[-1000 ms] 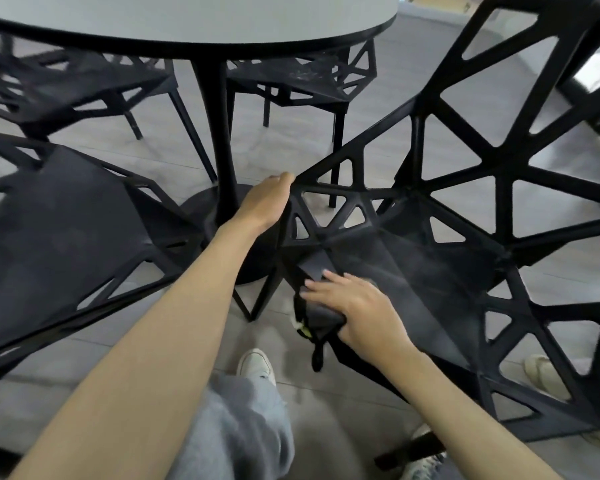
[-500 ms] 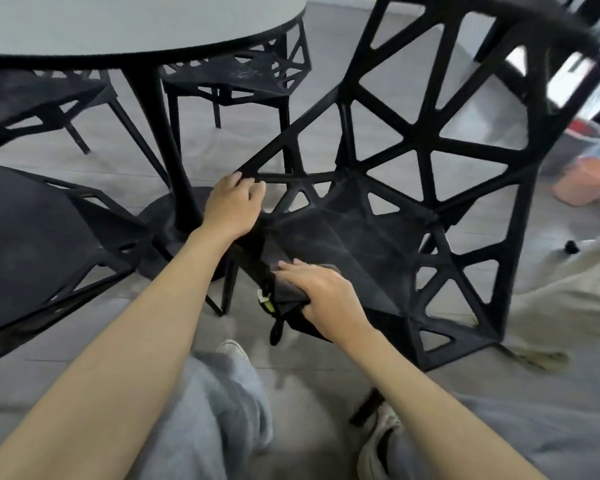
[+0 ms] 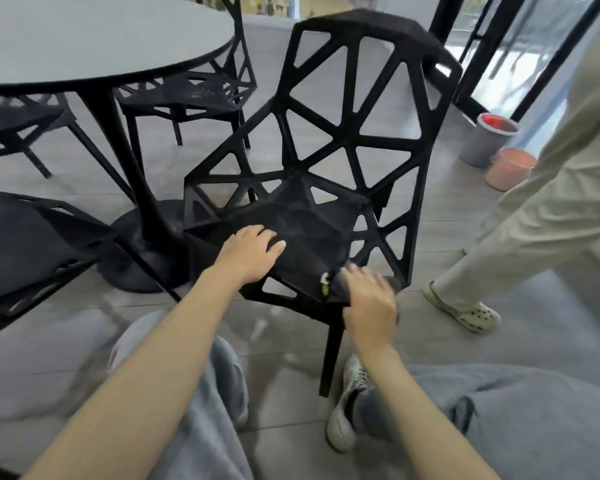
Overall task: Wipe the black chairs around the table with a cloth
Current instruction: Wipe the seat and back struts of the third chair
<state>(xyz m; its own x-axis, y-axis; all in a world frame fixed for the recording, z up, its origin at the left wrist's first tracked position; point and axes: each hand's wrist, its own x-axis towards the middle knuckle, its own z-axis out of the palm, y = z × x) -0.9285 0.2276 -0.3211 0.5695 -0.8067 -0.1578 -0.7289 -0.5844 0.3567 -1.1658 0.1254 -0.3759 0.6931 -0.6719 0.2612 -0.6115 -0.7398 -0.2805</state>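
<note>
Pressing down with spread fingers, the right hand (image 3: pixel 369 301) is covering a dark cloth (image 3: pixel 390 284) at the front right corner of the nearest black chair (image 3: pixel 326 216) — the hand looks flat rather than clenched, though motion blur is softening it, so whether any fingers are curling around the fabric cannot be told. A small white and yellow-green tag (image 3: pixel 324 284) is sticking out just beside the fingertips, at the seat's front edge. The left hand (image 3: pixel 252 252) is lying open, palm down, on the front left part of the same seat, gripping nothing.

The chair is standing upright on the grey floor, its lattice back of triangular openings facing away from the wearer. To its left the round grey table (image 3: pixel 94 46) is rising on a black pedestal, with a second black chair (image 3: pixel 187 95) tucked behind it and a third seat (image 3: pixel 25 244) reaching in from the left edge. The wearer's grey trousers and white sneaker (image 3: pixel 347 410) are filling the bottom of the view. On the right a bystander in beige trousers and a pale clog (image 3: pixel 465 311) is standing near two buckets — one grey (image 3: pixel 489 140), one salmon (image 3: pixel 508 168).
</note>
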